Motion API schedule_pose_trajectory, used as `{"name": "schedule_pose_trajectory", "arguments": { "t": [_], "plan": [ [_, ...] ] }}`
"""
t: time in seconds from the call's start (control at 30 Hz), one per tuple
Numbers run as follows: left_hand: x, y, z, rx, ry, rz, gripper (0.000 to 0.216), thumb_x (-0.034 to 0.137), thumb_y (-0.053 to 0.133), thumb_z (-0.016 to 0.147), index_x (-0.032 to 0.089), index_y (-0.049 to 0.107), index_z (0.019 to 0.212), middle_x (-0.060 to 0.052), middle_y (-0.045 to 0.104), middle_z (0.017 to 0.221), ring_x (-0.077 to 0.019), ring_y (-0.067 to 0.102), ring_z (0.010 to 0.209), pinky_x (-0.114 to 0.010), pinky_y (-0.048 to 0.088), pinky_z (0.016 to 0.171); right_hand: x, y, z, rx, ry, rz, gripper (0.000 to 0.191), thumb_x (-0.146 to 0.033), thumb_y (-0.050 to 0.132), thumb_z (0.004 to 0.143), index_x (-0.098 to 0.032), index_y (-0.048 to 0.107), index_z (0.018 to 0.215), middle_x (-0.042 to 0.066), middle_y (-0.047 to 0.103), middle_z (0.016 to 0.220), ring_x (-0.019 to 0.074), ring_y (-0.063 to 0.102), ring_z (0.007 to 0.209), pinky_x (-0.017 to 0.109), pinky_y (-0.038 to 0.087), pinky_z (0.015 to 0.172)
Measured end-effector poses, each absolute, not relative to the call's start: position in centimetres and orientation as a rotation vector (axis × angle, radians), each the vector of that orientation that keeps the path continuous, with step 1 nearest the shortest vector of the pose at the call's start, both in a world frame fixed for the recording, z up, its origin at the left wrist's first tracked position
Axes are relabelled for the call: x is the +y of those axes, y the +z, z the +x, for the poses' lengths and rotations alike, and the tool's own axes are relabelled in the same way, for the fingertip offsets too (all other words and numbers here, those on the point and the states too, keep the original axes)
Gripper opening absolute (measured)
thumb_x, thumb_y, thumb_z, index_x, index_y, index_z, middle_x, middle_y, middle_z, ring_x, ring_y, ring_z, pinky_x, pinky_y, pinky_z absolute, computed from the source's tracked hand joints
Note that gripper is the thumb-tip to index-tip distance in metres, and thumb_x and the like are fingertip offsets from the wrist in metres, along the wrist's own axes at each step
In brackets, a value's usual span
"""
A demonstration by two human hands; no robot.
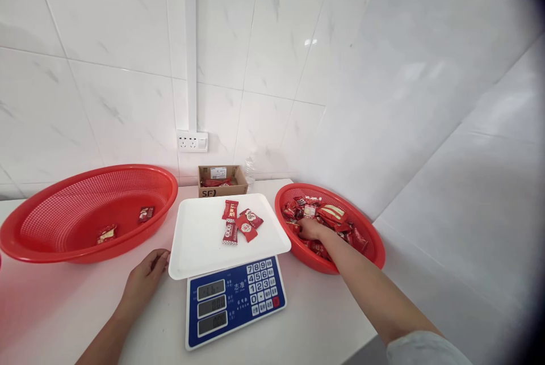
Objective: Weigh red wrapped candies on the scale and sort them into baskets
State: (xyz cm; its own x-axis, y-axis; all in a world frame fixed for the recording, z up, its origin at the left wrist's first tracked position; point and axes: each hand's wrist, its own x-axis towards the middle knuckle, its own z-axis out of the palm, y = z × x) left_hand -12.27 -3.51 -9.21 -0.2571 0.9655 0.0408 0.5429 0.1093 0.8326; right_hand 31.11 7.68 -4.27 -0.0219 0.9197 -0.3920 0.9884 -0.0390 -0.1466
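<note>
My right hand [313, 230] reaches into the smaller red basket [374, 240] on the right, fingers curled down among several red wrapped candies [334, 214]; what it grips is hidden. My left hand [147, 274] rests on the white table, fingers loosely curled, beside the left corner of the white scale tray [200, 240]. Several red candy packets [238, 222] lie on that tray. The blue digital scale [236, 300] shows its displays and keypad toward me.
A large red basket [51, 240] at left holds two candies [146, 213]. A small cardboard box [222, 180] with packets stands against the tiled wall below a power socket [192, 141]. The table's front edge runs at lower right.
</note>
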Motion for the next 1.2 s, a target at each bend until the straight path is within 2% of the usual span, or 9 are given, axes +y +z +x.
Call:
{"name": "schedule_pose_trajectory", "arguments": {
  "t": [0.13,0.23,0.3,0.37,0.53,0.73,0.87,1.03,1.2],
  "plan": [
    [-3.5,-9.1,-12.2,1.859,1.040,1.447,0.037,0.055,0.041,0.071,0.024,0.058,0.082,-0.003,0.070,0.087,-0.0243,0.065,0.084,-0.028,0.051,0.068,7.9,-4.3,31.9,2.127,-0.588,2.159,0.022,-0.032,0.054,0.086,-0.015,0.059,0.100,0.005,0.061,0.099,0.0162,0.059,0.084,0.033,0.050,0.073],
    [-3.5,-9.1,-12.2,1.868,1.045,1.448,0.037,0.054,0.042,0.070,0.024,0.059,0.081,-0.003,0.070,0.087,-0.0246,0.065,0.083,-0.028,0.051,0.068,8.2,-4.3,32.8,2.223,-0.548,2.310,0.009,-0.024,0.058,0.079,-0.015,0.058,0.079,0.003,0.063,0.079,0.0150,0.057,0.072,0.025,0.043,0.061],
    [-3.6,-9.1,-12.3,1.881,1.044,1.450,0.037,0.054,0.042,0.070,0.024,0.059,0.081,-0.003,0.071,0.086,-0.0249,0.065,0.083,-0.029,0.051,0.068,8.4,-4.1,33.2,2.283,-0.525,2.421,0.006,-0.022,0.056,0.078,-0.016,0.056,0.076,0.002,0.062,0.075,0.0145,0.056,0.068,0.024,0.040,0.057],
    [-3.6,-9.2,-12.4,1.880,1.045,1.454,0.037,0.054,0.042,0.070,0.024,0.060,0.081,-0.003,0.071,0.085,-0.0248,0.065,0.082,-0.029,0.051,0.067,8.5,-3.6,33.2,2.351,-0.517,2.513,0.008,-0.024,0.052,0.079,-0.017,0.054,0.078,0.003,0.063,0.078,0.0149,0.057,0.068,0.024,0.040,0.059],
    [-3.6,-9.3,-12.3,1.858,1.072,1.475,0.034,0.053,0.043,0.071,0.024,0.060,0.080,-0.003,0.071,0.085,-0.0244,0.065,0.082,-0.028,0.051,0.067,7.9,-1.2,30.5,2.677,-0.612,2.507,0.019,-0.026,0.044,0.081,-0.018,0.055,0.094,0.007,0.063,0.100,0.0171,0.058,0.087,0.028,0.043,0.075],
    [-3.5,-9.3,-12.3,1.840,1.087,1.478,0.035,0.053,0.044,0.072,0.024,0.060,0.080,-0.003,0.071,0.084,-0.0250,0.065,0.081,-0.030,0.051,0.067,6.4,0.1,22.6,3.010,-0.974,2.053,0.023,-0.026,0.047,0.081,-0.018,0.059,0.099,0.003,0.066,0.096,0.0153,0.060,0.084,0.027,0.047,0.074],
    [-3.5,-9.4,-12.4,1.852,1.075,1.489,0.034,0.052,0.043,0.072,0.024,0.060,0.080,-0.003,0.070,0.082,-0.0245,0.065,0.081,-0.029,0.050,0.067,6.3,-0.2,17.9,3.082,-1.032,1.883,0.026,-0.024,0.048,0.081,-0.019,0.060,0.103,0.003,0.066,0.100,0.0152,0.061,0.086,0.029,0.047,0.078],
    [-3.6,-9.4,-12.3,1.840,1.070,1.501,0.034,0.052,0.042,0.074,0.023,0.059,0.081,-0.002,0.069,0.081,-0.0234,0.064,0.081,-0.028,0.050,0.068,5.7,-0.9,15.2,3.189,-0.793,1.807,0.032,-0.021,0.050,0.081,-0.019,0.062,0.110,0.008,0.060,0.116,0.0212,0.049,0.112,0.037,0.037,0.097],
    [-3.5,-9.6,-12.4,1.818,1.070,1.509,0.033,0.052,0.042,0.075,0.023,0.059,0.079,-0.002,0.069,0.079,-0.0231,0.064,0.080,-0.029,0.050,0.067,4.0,-2.1,15.4,3.131,-0.652,1.566,0.038,-0.027,0.047,0.084,-0.023,0.057,0.121,0.005,0.051,0.132,0.0242,0.035,0.129,0.046,0.024,0.107]
  ]
}}
